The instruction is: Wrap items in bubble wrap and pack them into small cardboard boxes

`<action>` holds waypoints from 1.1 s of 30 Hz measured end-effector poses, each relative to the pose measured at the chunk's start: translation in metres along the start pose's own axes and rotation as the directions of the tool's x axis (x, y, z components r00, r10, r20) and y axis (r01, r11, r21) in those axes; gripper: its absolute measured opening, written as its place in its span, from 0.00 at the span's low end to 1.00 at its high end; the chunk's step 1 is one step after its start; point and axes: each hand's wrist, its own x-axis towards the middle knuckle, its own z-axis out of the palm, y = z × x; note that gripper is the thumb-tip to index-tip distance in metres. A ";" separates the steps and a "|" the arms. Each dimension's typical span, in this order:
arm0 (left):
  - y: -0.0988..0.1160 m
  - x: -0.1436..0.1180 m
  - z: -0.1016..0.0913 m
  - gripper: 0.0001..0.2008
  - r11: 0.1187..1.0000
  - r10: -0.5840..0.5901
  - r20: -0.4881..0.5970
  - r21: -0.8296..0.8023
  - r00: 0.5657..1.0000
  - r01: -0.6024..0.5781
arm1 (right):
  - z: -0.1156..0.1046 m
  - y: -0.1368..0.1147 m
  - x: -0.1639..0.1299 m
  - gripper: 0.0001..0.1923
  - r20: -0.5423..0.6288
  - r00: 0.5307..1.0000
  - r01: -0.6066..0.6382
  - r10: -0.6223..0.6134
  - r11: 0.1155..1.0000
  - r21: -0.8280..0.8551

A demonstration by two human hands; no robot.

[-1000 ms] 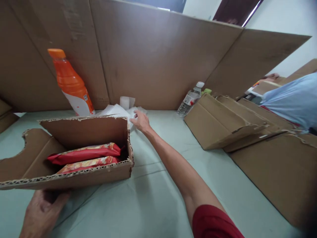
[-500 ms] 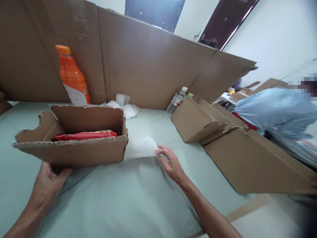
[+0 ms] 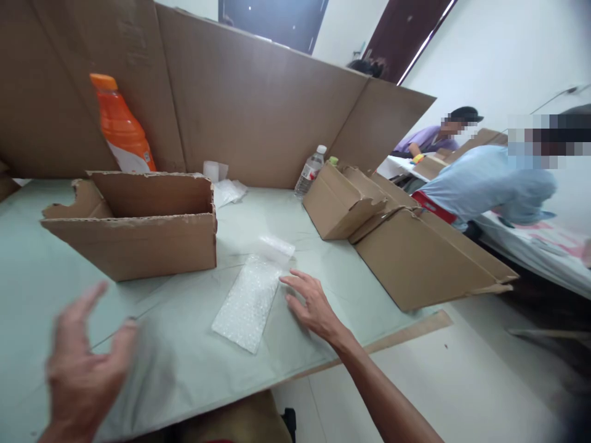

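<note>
- We found the right hand (image 3: 310, 303) open, fingertips at the bubble-wrap sheet (image 3: 248, 301), lower centre (flat on the table (image 3: 194, 357)).
- Left hand (image 3: 83, 369), lower left, was blurred, spread, holding nothing.

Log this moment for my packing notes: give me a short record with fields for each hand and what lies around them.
right hand: open, flat on the table, fingertips at the edge of the bubble wrap sheet
left hand: open, blurred, raised over the table, holding nothing
table: pale green top
cardboard box: open, behind the sheet
orange bottle: upright behind the box
water bottle: by the cardboard wall
</note>
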 end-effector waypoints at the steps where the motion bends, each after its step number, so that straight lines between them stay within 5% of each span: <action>1: 0.009 -0.012 0.005 0.30 0.985 0.170 0.103 -0.022 0.980 -0.169 | 0.001 0.000 0.010 0.22 0.003 1.000 0.008 -0.008 1.000 0.005; 3: 0.024 -0.030 0.021 0.26 0.883 0.467 0.313 -0.102 0.827 -0.459 | 0.004 0.004 0.031 0.24 -0.015 1.000 -0.019 0.019 1.000 0.011; 5: 0.032 -0.037 0.040 0.27 0.787 0.598 0.464 -0.188 0.654 -0.587 | 0.006 0.009 0.046 0.25 -0.053 0.997 -0.061 0.062 0.998 0.015; 8: 0.036 -0.035 0.065 0.26 0.758 0.612 0.564 -0.218 0.554 -0.615 | 0.009 0.015 0.046 0.24 -0.076 0.995 -0.068 0.069 0.998 0.016; 12: 0.041 -0.028 0.079 0.18 0.779 0.572 0.580 -0.161 0.580 -0.606 | 0.014 0.009 0.013 0.22 -0.021 0.999 -0.038 0.038 0.999 0.027; 16: 0.053 -0.032 0.064 0.11 0.781 0.619 0.505 -0.313 0.601 -0.540 | 0.013 -0.009 -0.013 0.21 0.009 1.000 -0.016 0.015 0.997 0.081; 19: 0.066 -0.034 0.041 0.10 0.817 0.577 0.598 -0.444 0.557 -0.369 | 0.007 -0.026 -0.021 0.18 -0.002 1.000 -0.020 0.021 0.987 0.161; 23: 0.079 -0.023 0.031 0.10 0.897 0.440 0.754 -0.384 0.487 -0.217 | -0.004 -0.049 -0.034 0.14 -0.141 0.985 -0.060 0.102 0.960 0.274; 28: 0.079 -0.006 0.070 0.23 0.883 0.465 0.724 -0.340 0.509 -0.324 | -0.007 -0.074 -0.067 0.15 -0.342 0.936 0.008 0.084 0.966 0.257; 33: 0.069 -0.005 0.104 0.27 0.856 0.486 0.693 -0.256 0.532 -0.448 | 0.021 -0.082 -0.089 0.24 -0.074 0.977 0.204 -0.199 0.977 0.069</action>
